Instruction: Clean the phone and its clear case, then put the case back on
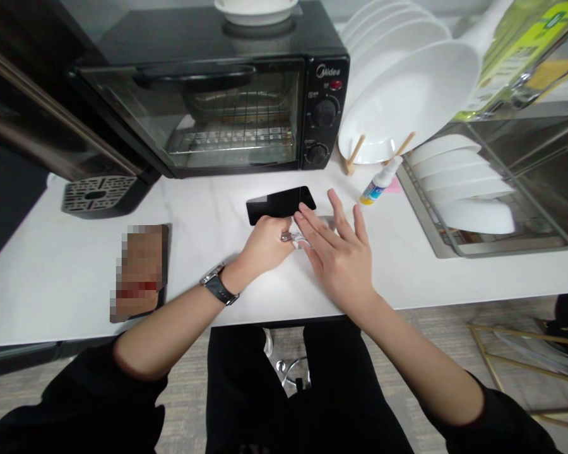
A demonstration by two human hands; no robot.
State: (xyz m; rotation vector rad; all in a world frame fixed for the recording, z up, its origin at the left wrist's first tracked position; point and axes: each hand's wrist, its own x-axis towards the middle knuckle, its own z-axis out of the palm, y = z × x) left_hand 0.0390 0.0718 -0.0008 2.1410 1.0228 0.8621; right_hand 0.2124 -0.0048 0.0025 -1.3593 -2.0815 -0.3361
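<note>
My left hand (269, 243), with a watch at the wrist, is closed around a small, crumpled white bundle (301, 241) that looks like a cloth or wipe. From the same grip pokes a short shiny metal piece (286, 237), its kind hidden by my fingers. My right hand (343, 255) lies with fingers stretched and spread, its index finger and thumb beside the white bundle. Something thin and clear (329, 221) shows between its fingers, too small to name. Just beyond both hands, a black smartphone (279, 205) rests on the white counter (208, 208).
A small spray bottle (378, 183) stands right of my hands, near a pink slip (394, 185). Behind are a toaster oven (208, 113) and racked white plates (407, 101). Bowls (459, 167) sit by the sink at right. A pixelated phone-like object (139, 271) lies left.
</note>
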